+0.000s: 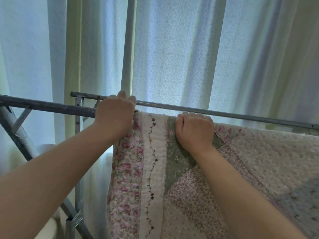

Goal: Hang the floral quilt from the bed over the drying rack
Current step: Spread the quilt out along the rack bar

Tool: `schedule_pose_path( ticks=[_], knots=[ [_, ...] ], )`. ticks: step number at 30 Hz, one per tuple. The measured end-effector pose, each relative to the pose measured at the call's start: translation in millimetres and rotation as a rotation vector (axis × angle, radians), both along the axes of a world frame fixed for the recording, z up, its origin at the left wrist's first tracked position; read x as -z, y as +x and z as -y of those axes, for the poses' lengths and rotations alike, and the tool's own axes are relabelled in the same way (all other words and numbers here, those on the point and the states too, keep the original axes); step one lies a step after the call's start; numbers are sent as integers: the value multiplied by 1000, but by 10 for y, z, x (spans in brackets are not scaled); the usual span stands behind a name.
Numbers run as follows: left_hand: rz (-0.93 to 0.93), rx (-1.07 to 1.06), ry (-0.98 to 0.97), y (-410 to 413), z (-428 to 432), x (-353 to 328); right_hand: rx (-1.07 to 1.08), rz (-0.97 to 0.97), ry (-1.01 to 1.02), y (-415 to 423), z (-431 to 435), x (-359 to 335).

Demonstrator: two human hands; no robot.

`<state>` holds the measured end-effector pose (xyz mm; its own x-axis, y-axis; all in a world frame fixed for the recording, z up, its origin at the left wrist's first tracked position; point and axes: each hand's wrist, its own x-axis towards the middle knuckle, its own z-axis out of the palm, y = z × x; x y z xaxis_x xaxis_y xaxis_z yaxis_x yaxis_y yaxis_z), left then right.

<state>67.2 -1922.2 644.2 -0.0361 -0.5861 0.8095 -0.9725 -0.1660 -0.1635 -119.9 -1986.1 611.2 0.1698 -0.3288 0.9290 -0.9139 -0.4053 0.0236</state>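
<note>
both hands up at the drying rack (48, 105). the floral quilt (155, 169) is draped over the near rail and most of it hangs down on my side. its right part runs off frame, and i can't see how much is over the back.

left hand (114, 114): fingers curled over the quilt's left edge where it crosses the near rail, tips up by the far rail (224, 114). reads as a grip on fabric, maybe w/ the rail under it. right hand (195, 131): fisted on a bunch of quilt at the fold line, on the green patch, near the left hand.

my read is the step is feeding fabric over and evening it out, and the task is partly done. to do it well:
- lift w/ both hands together and push fwd over the near rail toward the far one, so it spans both
- keep the left edge square to the rail
- flatten the bunch under the right hand, no wad on top
- get enough weight over the back, else the heavy front prob drags it off

around: pale patterned curtain (172, 57) backlit, close behind the rack. also a pale vertical post (128, 49), window frame or rack upright, can't tell. rack legs + brace (19, 137) sit lower left. bed not in view.

in the way: the far rail is right behind my knuckles. the bracket (79, 99) at its left end could snag the edge. quilt may push into the curtain.
</note>
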Motion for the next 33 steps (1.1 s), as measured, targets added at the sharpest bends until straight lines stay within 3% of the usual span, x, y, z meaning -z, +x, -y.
schedule_pose_path(
  ticks=[7, 13, 17, 19, 22, 24, 33],
  knots=[
    [87, -14, 83, -95, -5, -50, -106, -121, 64, 447, -16, -145],
    [126, -90, 154, -82, 18, -152, -52, -45, -74, 530, 22, -15],
    [55, -56, 215, -219, 100, -239, -38, -46, -101, 473, 31, -12],
    [-82, 0, 207, -156, 151, -234, -30, -34, -112, 440, 25, -9],
    [-522, 219, 156, 159, 250, -278, -21, -24, -104, 460, 13, 2],
    [-696, 296, 74, 353, 267, -291, -10, -25, -94, 506, 23, 16],
    [-386, 250, -45, 578, 100, -31, 34, -13, -99, 505, 31, 17]
  ],
)
